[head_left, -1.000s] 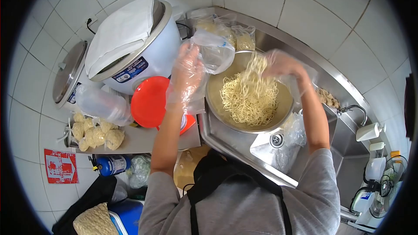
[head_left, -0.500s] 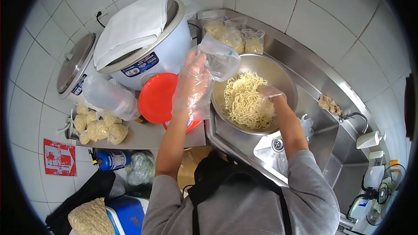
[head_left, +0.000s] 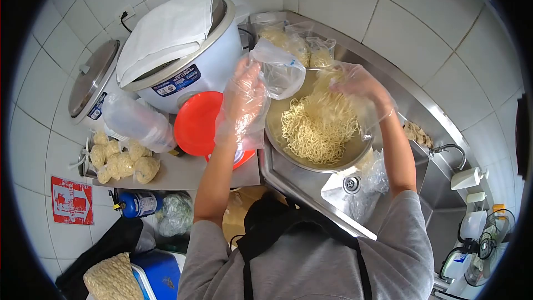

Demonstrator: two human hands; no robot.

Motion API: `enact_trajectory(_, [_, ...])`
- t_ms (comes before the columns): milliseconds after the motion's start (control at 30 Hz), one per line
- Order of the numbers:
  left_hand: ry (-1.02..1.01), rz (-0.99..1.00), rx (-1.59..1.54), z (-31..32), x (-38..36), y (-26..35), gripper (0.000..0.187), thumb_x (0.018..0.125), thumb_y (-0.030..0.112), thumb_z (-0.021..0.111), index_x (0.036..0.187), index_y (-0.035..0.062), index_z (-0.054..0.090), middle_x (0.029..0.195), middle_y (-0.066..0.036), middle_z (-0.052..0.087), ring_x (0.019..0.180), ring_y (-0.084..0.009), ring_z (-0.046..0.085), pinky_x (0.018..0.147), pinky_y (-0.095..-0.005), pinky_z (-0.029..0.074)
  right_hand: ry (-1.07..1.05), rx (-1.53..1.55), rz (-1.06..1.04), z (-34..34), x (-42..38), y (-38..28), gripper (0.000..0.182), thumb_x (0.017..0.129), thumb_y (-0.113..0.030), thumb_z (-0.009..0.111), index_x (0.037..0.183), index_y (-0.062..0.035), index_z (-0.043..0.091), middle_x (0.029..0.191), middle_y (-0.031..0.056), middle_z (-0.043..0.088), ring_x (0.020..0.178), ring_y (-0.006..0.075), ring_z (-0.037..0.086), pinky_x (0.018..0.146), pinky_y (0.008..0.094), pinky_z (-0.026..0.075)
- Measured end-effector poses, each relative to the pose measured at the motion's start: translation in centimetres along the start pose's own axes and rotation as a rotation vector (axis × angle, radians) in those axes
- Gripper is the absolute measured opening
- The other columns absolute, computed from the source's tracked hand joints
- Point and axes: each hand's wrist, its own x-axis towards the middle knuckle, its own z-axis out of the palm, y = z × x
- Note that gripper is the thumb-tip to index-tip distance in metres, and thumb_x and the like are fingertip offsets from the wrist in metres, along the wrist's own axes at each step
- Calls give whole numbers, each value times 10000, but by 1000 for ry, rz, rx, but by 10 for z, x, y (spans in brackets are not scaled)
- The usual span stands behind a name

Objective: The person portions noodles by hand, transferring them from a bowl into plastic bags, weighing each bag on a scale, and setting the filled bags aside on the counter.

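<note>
A large steel bowl (head_left: 276,143) holds a heap of pale yellow noodles (head_left: 316,133). My left hand (head_left: 247,91), in a loose clear plastic glove, is closed on a clear plastic bag (head_left: 283,75), whose mouth gapes beside the bowl's upper left rim. My right hand (head_left: 358,86), also gloved in clear plastic, is raised at the bowl's upper right. Its fingers are closed on a clump of noodles, blurred by motion, with strands trailing down to the heap.
Bagged noodles (head_left: 302,47) stand behind the bowl. Left are a red plate (head_left: 199,125), a big rice cooker (head_left: 219,55) under a white cloth, stacked plastic containers (head_left: 136,122) and several tied noodle bags (head_left: 125,161). Right is a steel sink (head_left: 444,189) with a faucet (head_left: 452,150).
My right hand has risen from within the noodles up and right, pulling a clump with it. My left hand and its bag have barely moved.
</note>
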Motion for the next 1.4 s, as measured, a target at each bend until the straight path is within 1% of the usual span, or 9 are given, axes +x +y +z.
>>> enact_trajectory(100, [9, 38, 30, -5, 2, 6, 511, 756, -104, 452, 1240, 50, 508, 1190, -162, 531, 918, -299, 604, 765, -282, 468, -19, -123, 67, 2, 5, 4, 525, 701, -213, 743, 1172, -38, 590, 973, 113, 657, 851, 166, 599, 791, 293, 468])
enact_trajectory(167, [13, 12, 21, -7, 2, 11, 418, 759, -36, 483, 1168, 43, 519, 1201, -181, 497, 920, -405, 546, 746, -440, 460, -49, -192, 139, 6, 4, 8, 559, 703, -240, 762, 1191, -38, 580, 1013, 132, 646, 877, 167, 593, 799, 293, 467])
enact_trajectory(300, [-9, -24, 15, -5, 3, 8, 418, 760, -35, 484, 1169, 47, 520, 1207, -175, 495, 940, -406, 544, 758, -437, 462, -145, -398, -35, 72, -17, 61, 707, 683, -397, 756, 1259, -62, 518, 1183, 178, 580, 1066, 279, 559, 927, 348, 439])
enact_trajectory(367, [-33, 10, -44, -1, 1, 3, 425, 764, -36, 484, 1178, 53, 519, 1228, -168, 491, 966, -406, 540, 775, -434, 461, -159, -729, 184, 118, -40, 45, 707, 674, -382, 744, 1258, -65, 504, 1219, 178, 558, 1112, 316, 532, 955, 375, 431])
enact_trajectory(467, [0, 73, 73, -4, -1, 4, 418, 766, -32, 489, 1174, 54, 522, 1246, -167, 485, 987, -404, 533, 790, -433, 458, 123, -578, -201, 142, 2, 192, 565, 712, -349, 701, 1174, -47, 585, 1057, 191, 641, 963, 327, 618, 845, 394, 487])
enact_trajectory(567, [-17, -29, 78, -16, 0, 8, 398, 767, -28, 497, 1157, 44, 526, 1249, -170, 489, 957, -395, 547, 774, -427, 468, -104, -550, 182, 50, 5, 74, 481, 738, -213, 694, 1161, -14, 578, 910, 163, 682, 807, 289, 661, 739, 366, 525])
enact_trajectory(767, [35, 61, 63, -11, 5, -5, 416, 761, -31, 500, 1170, 45, 530, 1223, -182, 511, 866, -382, 581, 718, -421, 481, 142, 179, -78, -70, -24, -76, 441, 732, -132, 731, 1119, 33, 600, 848, 110, 694, 748, 150, 644, 751, 262, 514])
enact_trajectory(1167, [35, 26, -13, -13, 10, 6, 415, 745, -56, 500, 1152, 19, 535, 1155, -194, 525, 828, -355, 580, 714, -395, 477, 400, -77, -243, -93, -14, -120, 494, 767, -144, 670, 1212, 29, 540, 905, 92, 662, 802, 166, 595, 779, 265, 468])
enact_trajectory(1400, [-19, -121, -80, -6, 4, 2, 381, 743, -32, 536, 1122, 4, 545, 1191, -196, 521, 868, -362, 581, 728, -390, 480, -248, -169, -49, 22, 9, 25, 651, 677, -168, 747, 1286, -111, 524, 1160, 156, 612, 980, 230, 608, 845, 330, 487])
